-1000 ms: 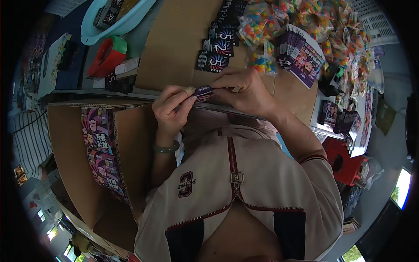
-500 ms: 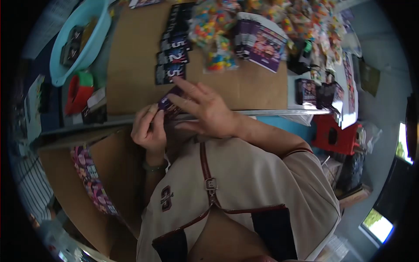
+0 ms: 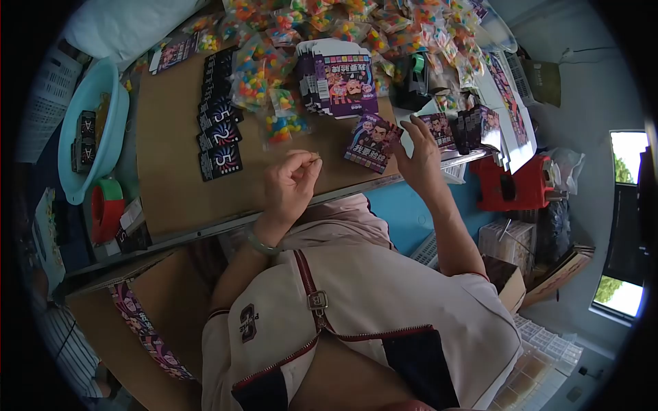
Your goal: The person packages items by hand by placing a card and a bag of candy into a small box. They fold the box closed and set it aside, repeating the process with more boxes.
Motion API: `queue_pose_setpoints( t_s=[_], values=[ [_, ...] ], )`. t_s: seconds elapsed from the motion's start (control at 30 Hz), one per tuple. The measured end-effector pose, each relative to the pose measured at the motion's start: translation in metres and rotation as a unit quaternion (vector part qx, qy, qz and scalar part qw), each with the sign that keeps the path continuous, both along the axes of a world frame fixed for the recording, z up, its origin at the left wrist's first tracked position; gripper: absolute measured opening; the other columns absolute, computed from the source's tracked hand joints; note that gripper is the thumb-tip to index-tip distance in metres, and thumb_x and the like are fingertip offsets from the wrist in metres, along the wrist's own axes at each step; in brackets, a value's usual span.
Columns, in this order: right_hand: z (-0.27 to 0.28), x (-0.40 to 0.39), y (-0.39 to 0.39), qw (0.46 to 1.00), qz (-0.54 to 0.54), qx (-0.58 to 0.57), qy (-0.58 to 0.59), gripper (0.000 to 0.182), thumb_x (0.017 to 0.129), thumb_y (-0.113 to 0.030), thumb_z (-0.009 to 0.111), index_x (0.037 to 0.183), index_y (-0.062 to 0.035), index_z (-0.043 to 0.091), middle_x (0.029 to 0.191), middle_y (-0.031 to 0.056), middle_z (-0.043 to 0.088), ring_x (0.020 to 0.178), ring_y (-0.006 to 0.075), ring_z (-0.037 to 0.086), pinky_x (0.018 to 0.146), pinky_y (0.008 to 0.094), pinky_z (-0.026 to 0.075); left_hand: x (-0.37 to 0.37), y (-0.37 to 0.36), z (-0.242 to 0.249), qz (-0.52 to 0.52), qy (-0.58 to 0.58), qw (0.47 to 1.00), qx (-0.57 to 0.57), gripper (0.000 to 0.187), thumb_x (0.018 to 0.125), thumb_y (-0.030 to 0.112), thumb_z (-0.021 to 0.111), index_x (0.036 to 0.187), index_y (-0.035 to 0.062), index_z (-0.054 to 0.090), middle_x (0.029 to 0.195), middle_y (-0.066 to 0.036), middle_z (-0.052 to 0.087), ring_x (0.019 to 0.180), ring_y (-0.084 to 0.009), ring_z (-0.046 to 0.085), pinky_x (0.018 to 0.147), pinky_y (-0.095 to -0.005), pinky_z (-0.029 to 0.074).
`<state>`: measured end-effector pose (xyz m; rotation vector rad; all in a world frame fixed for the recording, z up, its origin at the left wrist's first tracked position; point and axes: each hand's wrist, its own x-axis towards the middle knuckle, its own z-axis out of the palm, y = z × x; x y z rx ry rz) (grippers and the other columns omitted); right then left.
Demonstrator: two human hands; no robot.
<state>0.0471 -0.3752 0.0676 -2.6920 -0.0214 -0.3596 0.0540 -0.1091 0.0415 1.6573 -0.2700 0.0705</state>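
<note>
Since half a second ago the two hands have parted: they were together over one small purple packet near the table edge, and now the right hand has gone out to the right with a purple box while the left stays near the middle.

Left side: a pale blue basin (image 3: 96,130) sits at the far left with dark packs inside, parked off the work area. Below it a red tape holder (image 3: 104,209) rests by the near edge, within reach. A column of black cards (image 3: 218,133) printed with a 5 lies in an overlapping row on the brown cardboard sheet (image 3: 171,185), fanned so each can be picked off singly.

Middle: candy bags (image 3: 274,103) are heaped beyond the cards. The left hand (image 3: 291,188) hovers over the cardboard, thumb and forefinger pinched narrow; whether they hold anything I cannot tell, too small.

Right of middle: a stack of flat purple boxes (image 3: 339,82) stands on edge as stock. The right hand (image 3: 421,157) grips one purple box (image 3: 372,142) by its right edge, fingers closed on it, the box tilted over the near table edge, printed face up.

Far right: more dark boxes (image 3: 473,127) stand grouped, apart from the flat stock.
</note>
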Motion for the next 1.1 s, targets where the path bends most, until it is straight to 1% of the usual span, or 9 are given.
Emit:
queue_pose_setpoints(
  t_s=[0.2, 0.3, 0.43, 0.53, 0.7, 0.8, 0.9, 1.0, 1.1],
  values=[
    [0.006, 0.002, 0.047, 0.994, -0.093, 0.039, -0.034, 0.079, 0.073, -0.035, 0.078, 0.133, 0.0022, 0.043, 0.14, 0.0304, 0.039, 0.128, 0.0445, 0.04, 0.101, 0.0469, 0.039, -0.005, -0.01, -0.005, -0.014, 0.064, 0.996, 0.056, 0.019, 0.086, 0.008, 0.068, 0.102, -0.0022, 0.065, 0.087, -0.008, 0.066, 0.071, -0.0114, 0.063, 0.058, -0.0247, 0.05],
    [-0.009, 0.01, 0.068, 0.994, -0.1, 0.024, -0.027, 0.088, 0.069, -0.04, 0.08, 0.136, 0.0013, 0.04, 0.144, 0.0303, 0.033, 0.133, 0.0446, 0.032, 0.101, 0.0474, 0.038, -0.001, -0.024, -0.003, -0.128, 0.071, 0.985, 0.093, 0.04, 0.084, 0.007, 0.068, 0.121, -0.0021, 0.056, 0.09, -0.012, 0.067, 0.077, -0.0184, 0.065, 0.071, -0.0292, 0.053],
    [-0.018, 0.013, 0.064, 0.995, -0.092, 0.027, 0.014, 0.071, 0.068, -0.037, 0.08, 0.12, 0.0007, 0.049, 0.142, 0.032, 0.033, 0.131, 0.046, 0.033, 0.098, 0.0494, 0.04, -0.005, -0.036, 0.005, -0.146, 0.068, 0.986, 0.045, 0.042, 0.083, 0.009, 0.069, 0.122, -0.0006, 0.057, 0.093, -0.01, 0.068, 0.082, -0.0145, 0.065, 0.072, -0.0282, 0.054],
    [-0.011, 0.009, 0.057, 0.992, -0.088, 0.084, 0.007, 0.062, 0.069, -0.033, 0.078, 0.112, 0.0009, 0.05, 0.139, 0.0316, 0.036, 0.127, 0.0464, 0.037, 0.097, 0.0502, 0.04, -0.01, -0.038, 0.012, -0.18, 0.057, 0.98, 0.058, 0.041, 0.083, 0.007, 0.069, 0.121, -0.002, 0.057, 0.094, -0.011, 0.069, 0.082, -0.0182, 0.067, 0.075, -0.0306, 0.054],
    [-0.017, 0.002, 0.054, 0.995, -0.097, 0.029, -0.026, 0.056, 0.069, -0.029, 0.076, 0.108, 0.0013, 0.051, 0.133, 0.031, 0.041, 0.12, 0.0466, 0.041, 0.098, 0.0495, 0.04, -0.023, -0.048, 0.013, -0.251, -0.017, 0.961, 0.113, 0.041, 0.076, 0.01, 0.071, 0.114, -0.0021, 0.059, 0.105, -0.018, 0.066, 0.099, -0.0306, 0.064, 0.086, -0.0389, 0.051],
    [-0.013, -0.004, 0.041, 0.994, -0.103, 0.046, -0.017, 0.051, 0.068, -0.025, 0.074, 0.105, 0.0018, 0.053, 0.13, 0.0306, 0.043, 0.118, 0.0462, 0.042, 0.099, 0.0497, 0.039, -0.029, -0.051, 0.009, -0.279, -0.03, 0.956, 0.084, 0.037, 0.076, 0.013, 0.071, 0.109, -0.0019, 0.061, 0.106, -0.017, 0.065, 0.102, -0.031, 0.062, 0.087, -0.0389, 0.05],
    [0.009, 0.002, 0.006, 0.991, -0.115, 0.052, -0.049, 0.047, 0.065, -0.021, 0.071, 0.102, 0.0029, 0.055, 0.125, 0.0297, 0.048, 0.118, 0.0453, 0.044, 0.101, 0.0499, 0.036, -0.016, -0.044, 0.012, -0.187, -0.016, 0.979, 0.083, 0.034, 0.078, 0.014, 0.071, 0.107, -0.0012, 0.062, 0.106, -0.016, 0.065, 0.095, -0.0273, 0.064, 0.08, -0.0344, 0.051],
    [0.011, 0.025, -0.041, 0.984, -0.129, -0.056, -0.111, 0.052, 0.067, -0.021, 0.07, 0.11, 0.0023, 0.053, 0.128, 0.0253, 0.048, 0.126, 0.0468, 0.038, 0.104, 0.0513, 0.033, 0.015, -0.04, 0.014, -0.043, 0.132, 0.99, 0.006, 0.03, 0.083, 0.023, 0.072, 0.101, 0.0011, 0.063, 0.082, -0.011, 0.061, 0.069, -0.0159, 0.06, 0.061, -0.0291, 0.049],
    [-0.03, 0.04, -0.071, 0.977, -0.145, -0.154, -0.022, 0.055, 0.075, -0.024, 0.067, 0.123, -0.0013, 0.05, 0.141, 0.0205, 0.041, 0.133, 0.0447, 0.033, 0.105, 0.0577, 0.029, 0.064, -0.033, 0.022, 0.061, -0.004, 0.986, 0.154, 0.034, 0.082, 0.031, 0.074, 0.093, 0.0004, 0.062, 0.076, -0.01, 0.058, 0.067, -0.0171, 0.058, 0.061, -0.0307, 0.049]
  ],
)
